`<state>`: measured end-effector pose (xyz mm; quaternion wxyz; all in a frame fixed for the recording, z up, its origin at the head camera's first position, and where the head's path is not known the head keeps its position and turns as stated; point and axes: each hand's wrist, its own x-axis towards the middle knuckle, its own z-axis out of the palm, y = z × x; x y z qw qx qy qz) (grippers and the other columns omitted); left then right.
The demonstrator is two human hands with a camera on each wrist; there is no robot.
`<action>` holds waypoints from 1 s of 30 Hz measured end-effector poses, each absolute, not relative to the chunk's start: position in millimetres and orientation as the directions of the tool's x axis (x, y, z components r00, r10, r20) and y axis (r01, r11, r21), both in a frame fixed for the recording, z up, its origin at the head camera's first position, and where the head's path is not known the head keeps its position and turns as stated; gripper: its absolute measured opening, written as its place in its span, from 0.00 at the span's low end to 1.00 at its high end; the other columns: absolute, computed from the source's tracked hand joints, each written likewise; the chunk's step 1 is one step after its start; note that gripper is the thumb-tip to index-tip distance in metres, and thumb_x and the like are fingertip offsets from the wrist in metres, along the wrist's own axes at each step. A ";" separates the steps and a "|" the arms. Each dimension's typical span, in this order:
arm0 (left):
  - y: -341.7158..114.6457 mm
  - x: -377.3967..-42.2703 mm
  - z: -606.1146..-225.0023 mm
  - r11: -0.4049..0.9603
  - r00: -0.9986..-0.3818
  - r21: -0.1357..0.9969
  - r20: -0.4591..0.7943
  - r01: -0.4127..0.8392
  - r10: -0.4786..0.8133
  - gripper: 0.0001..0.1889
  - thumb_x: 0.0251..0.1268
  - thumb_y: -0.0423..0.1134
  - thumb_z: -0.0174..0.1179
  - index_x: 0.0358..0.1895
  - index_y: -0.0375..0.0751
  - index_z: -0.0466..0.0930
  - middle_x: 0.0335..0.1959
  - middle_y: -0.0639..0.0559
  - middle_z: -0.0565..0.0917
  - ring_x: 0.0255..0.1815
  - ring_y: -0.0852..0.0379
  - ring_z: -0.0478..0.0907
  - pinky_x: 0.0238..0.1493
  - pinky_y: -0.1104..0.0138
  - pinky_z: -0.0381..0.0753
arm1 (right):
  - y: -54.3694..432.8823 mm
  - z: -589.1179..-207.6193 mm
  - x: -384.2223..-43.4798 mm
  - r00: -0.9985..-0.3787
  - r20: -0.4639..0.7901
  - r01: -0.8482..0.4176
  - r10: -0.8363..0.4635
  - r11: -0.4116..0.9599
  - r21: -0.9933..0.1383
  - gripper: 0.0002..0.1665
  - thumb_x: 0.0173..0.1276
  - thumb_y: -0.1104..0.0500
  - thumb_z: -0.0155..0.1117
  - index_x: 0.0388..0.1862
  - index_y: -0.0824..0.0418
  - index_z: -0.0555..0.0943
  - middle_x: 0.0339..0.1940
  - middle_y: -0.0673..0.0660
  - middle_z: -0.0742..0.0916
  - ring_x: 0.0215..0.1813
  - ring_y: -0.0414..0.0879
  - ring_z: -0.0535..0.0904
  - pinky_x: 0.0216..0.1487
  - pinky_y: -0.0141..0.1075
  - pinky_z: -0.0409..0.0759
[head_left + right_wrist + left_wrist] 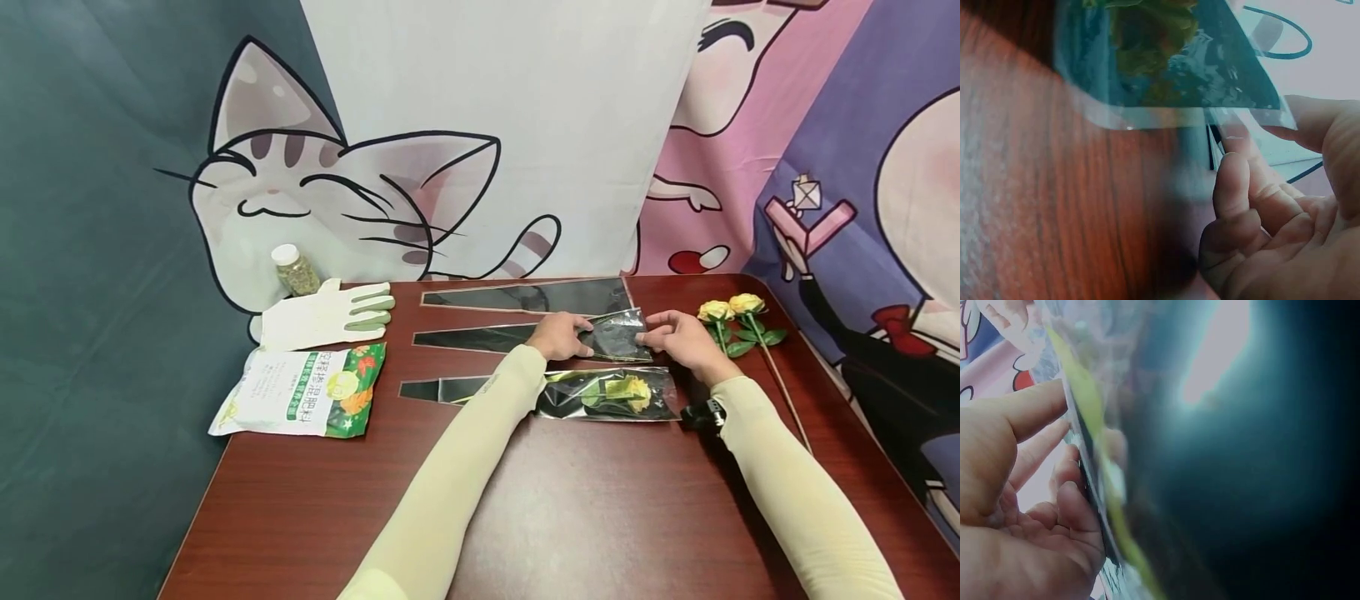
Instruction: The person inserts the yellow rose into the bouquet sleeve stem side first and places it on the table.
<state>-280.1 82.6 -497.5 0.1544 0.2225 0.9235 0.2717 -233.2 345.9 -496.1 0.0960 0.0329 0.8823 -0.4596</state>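
A black-and-clear tapered flower sleeve [615, 337] lies in the middle of three on the table, its wide end slightly raised. My left hand [558, 335] holds this sleeve between thumb and fingers; in the left wrist view its fingertips meet the sheet. At the wide end, my right hand [681, 340] pinches the film edge between thumb and finger. Directly in front lies another sleeve with a yellow rose [637, 393] inside; its clear rim [1147, 119] hides part of the right hand's work in the right wrist view.
Behind lies a third sleeve [525, 297]. Two yellow roses [731, 312] with long stems lie on the right. At left are white-and-green gloves [322, 317], a printed fertilizer bag [300, 392] and a white-capped jar [296, 271]. Printed curtains stand behind the red-brown table [600, 500].
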 end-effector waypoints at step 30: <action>82.5 -277.4 -492.3 0.674 -0.861 0.702 -0.177 0.228 0.477 0.22 0.66 0.40 0.76 0.63 0.47 0.86 0.42 0.53 0.87 0.35 0.60 0.83 0.38 0.66 0.83 | 343.9 -490.8 -230.4 -0.974 -0.209 0.155 -0.088 0.416 -0.896 0.21 0.80 0.53 0.65 0.56 0.71 0.81 0.34 0.43 0.92 0.26 0.38 0.72 0.27 0.33 0.72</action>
